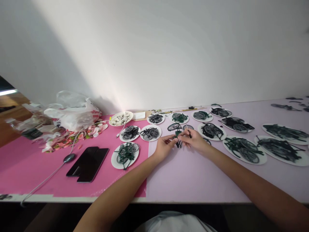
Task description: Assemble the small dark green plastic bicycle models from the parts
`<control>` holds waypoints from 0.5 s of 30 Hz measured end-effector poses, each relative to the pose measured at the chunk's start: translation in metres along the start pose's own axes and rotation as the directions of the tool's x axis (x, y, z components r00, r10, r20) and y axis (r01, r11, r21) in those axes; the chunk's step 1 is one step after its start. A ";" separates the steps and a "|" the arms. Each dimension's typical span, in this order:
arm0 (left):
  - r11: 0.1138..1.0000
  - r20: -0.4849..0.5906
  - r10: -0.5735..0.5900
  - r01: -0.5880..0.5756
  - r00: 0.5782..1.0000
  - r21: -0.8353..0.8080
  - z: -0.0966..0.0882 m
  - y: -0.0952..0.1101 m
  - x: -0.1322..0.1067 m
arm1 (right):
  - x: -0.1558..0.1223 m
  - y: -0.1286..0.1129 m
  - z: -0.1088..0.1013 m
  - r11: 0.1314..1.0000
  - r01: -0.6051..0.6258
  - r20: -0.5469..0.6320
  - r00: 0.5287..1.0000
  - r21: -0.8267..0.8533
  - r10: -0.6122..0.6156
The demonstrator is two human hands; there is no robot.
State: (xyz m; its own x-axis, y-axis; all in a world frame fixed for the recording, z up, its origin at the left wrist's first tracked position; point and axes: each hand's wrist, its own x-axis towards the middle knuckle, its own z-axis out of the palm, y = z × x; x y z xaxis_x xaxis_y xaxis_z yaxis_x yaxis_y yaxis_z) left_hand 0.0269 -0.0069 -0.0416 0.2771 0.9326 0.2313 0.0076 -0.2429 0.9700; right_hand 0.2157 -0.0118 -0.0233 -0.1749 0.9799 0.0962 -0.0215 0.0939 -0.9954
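Both my hands meet over the lilac part of the table. My left hand [166, 146] is closed, its thumb and fingertips pinching a small dark model bicycle part [178, 144]. In my right hand [191, 139] a thin pen-like tool [187, 129] is pinched, pointing up and away; its kind is too small to make out. Just beyond my fingers are a green piece [178, 132] and two spoked toy wheels, one on the left [173, 127] and one on the right [188, 127]. My fingers partly hide the part between them.
White plates of dark model bicycle parts surround my hands, including one on the left [116, 163] and one on the right [263, 158]. Farther left lie a black phone [94, 167], a cable with a grey puck [69, 158], pink and green scraps [65, 141] and plastic bags [72, 112].
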 end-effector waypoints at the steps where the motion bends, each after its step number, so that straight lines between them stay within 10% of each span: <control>1: 1.000 0.002 -0.002 0.002 1.000 -0.002 0.000 0.000 0.000 | 0.000 0.000 0.000 1.000 0.003 0.004 1.000 -0.004 -0.003; 15: 0.999 -0.087 -0.031 0.028 0.996 -0.032 0.001 -0.004 0.001 | 0.000 0.001 -0.005 0.972 0.151 -0.055 0.985 -0.179 -0.163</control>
State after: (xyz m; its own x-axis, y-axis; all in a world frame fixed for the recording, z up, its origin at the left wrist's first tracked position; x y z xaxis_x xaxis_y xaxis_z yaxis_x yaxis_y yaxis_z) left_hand 0.0281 -0.0049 -0.0447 0.1925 0.9592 0.2071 -0.0151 -0.2081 0.9780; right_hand 0.2203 -0.0111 -0.0240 -0.1151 0.9595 0.2572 0.1285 0.2711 -0.9539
